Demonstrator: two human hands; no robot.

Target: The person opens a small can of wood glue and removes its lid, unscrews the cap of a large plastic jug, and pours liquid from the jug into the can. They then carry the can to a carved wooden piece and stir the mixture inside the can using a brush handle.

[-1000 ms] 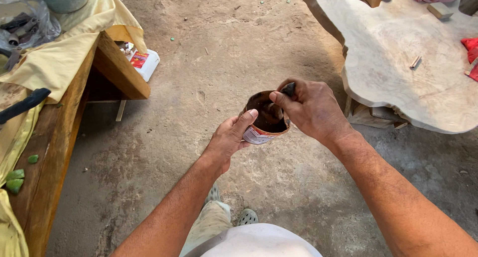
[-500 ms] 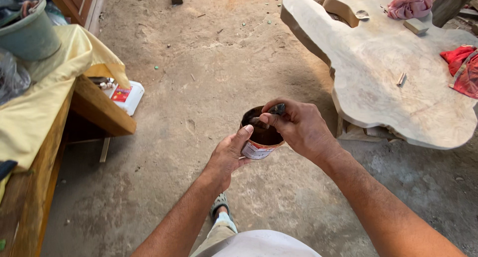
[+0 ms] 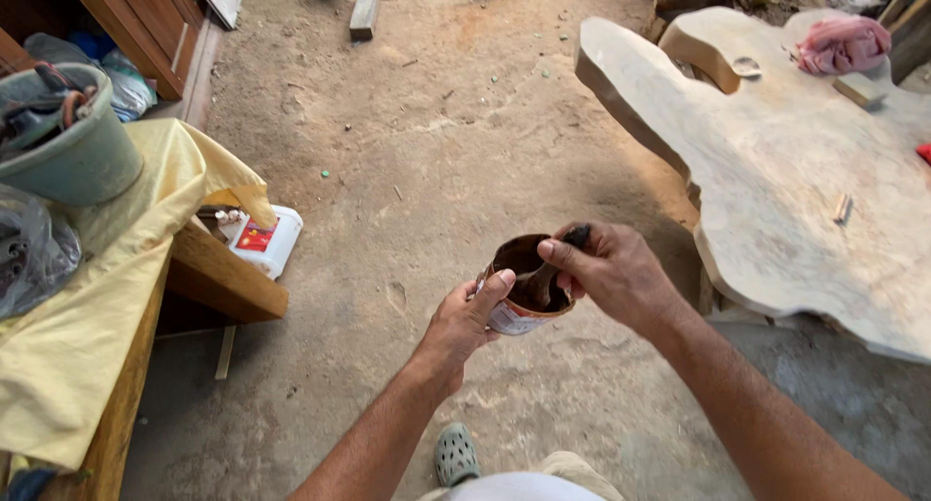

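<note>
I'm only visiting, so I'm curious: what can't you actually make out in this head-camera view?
- Stirring tool: its lower end is sunk in the brown paste; the right hand covers its handle.
- Can: the left hand hides its near side.
- Green bucket: the left frame edge cuts it off.

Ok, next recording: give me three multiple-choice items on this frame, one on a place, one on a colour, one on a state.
1. Where does the grey-green bucket stand?
A. on the yellow cloth
B. on the wooden slab
C. on the dirt floor

2. What colour is the crumpled rag on the wooden slab?
A. blue
B. pink
C. black

3. What is the right hand doing?
A. resting flat on the slab
B. hanging empty
C. holding a stick that dips into the tin can

Answers: 1 A, the bucket sits on the draped cloth at left. 2 B, the rag is pink. 3 C, the fingers pinch the stick while the left hand grips the can.
</note>
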